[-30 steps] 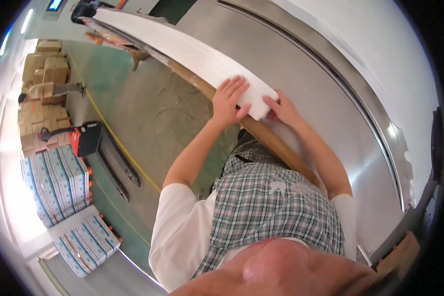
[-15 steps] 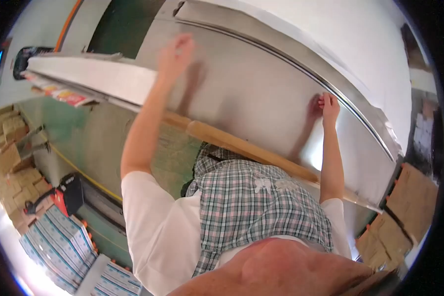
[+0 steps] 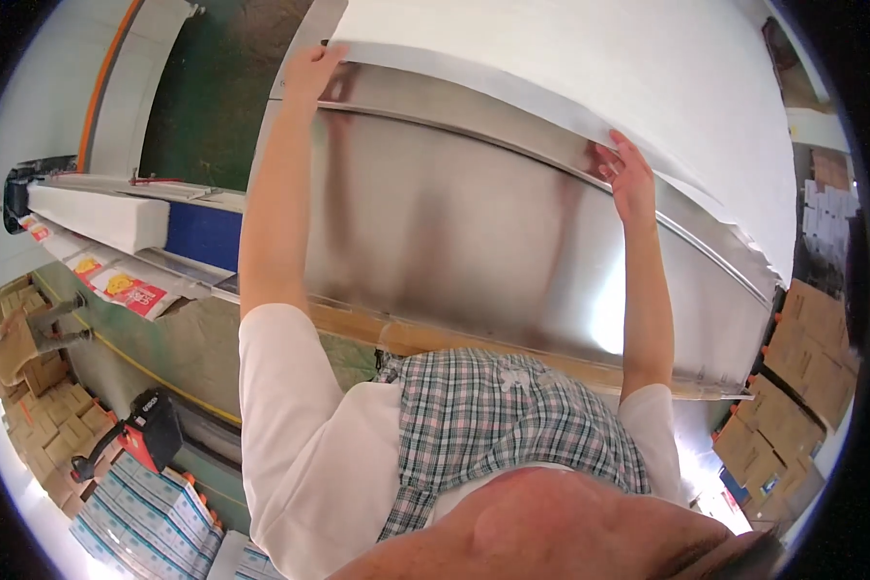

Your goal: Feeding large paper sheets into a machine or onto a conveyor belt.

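Observation:
A large white sheet (image 3: 551, 58), which looks like paper or thin cloth, lies over the far part of a shiny metal table (image 3: 454, 213). At its far-left corner, my left hand (image 3: 311, 75) is closed with the sheet's edge at its fingertips. My right hand (image 3: 631, 184) reaches the sheet's near edge farther right. Its fingers are apart, and the index finger touches the edge or lies just beside it. A metal strip (image 3: 474, 121) runs across the table below the sheet's edge.
To the left, a long white block or stack (image 3: 97, 215) rests on a blue conveyor belt (image 3: 203, 237), with printed packaging film (image 3: 116, 283) along its side. Cardboard boxes (image 3: 793, 367) stand at right. A red and black machine (image 3: 150, 435) and a person (image 3: 19, 333) are at lower left.
Both hands have moved farther out over the table to the sheet's edge. The right fingers have spread from a curled shape. The white stack has shifted left, uncovering blue belt.

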`<control>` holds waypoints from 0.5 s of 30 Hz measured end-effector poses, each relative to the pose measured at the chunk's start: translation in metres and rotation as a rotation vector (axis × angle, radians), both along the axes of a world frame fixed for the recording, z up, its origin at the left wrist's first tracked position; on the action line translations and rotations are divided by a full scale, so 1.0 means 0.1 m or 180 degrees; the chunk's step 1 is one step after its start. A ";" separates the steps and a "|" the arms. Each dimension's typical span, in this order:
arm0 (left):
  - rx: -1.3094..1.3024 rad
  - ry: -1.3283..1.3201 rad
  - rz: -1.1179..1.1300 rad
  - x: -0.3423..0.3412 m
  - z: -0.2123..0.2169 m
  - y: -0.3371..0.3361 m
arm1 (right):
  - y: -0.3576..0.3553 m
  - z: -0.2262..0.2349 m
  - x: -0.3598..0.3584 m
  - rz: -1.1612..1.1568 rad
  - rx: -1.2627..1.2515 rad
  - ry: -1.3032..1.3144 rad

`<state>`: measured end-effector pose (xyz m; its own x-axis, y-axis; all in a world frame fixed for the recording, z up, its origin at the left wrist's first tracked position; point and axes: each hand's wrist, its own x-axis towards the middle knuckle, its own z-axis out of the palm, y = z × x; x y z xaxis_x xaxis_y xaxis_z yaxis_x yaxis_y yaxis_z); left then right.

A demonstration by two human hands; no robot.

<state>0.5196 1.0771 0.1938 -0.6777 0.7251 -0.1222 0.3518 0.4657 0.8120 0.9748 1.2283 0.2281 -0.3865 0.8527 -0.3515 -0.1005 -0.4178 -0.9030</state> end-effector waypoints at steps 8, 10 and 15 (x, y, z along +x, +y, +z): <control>0.1539 -0.1272 0.0462 0.13 -0.18 -0.43 | -0.34 0.32 0.07 -0.0207 0.0520 -0.0200; 0.1449 -0.0588 0.0451 0.19 -0.25 -0.47 | -0.39 0.29 0.17 -0.0116 0.0524 -0.0083; 0.0983 0.1346 0.0282 0.26 -0.42 -0.31 | -0.38 -0.23 0.50 0.0335 -0.0597 -0.0894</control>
<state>0.5460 1.0461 0.1522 -0.6820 0.6217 0.3851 0.6483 0.2701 0.7119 1.0245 1.1898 0.2049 -0.3349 0.7238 -0.6033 0.1933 -0.5738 -0.7958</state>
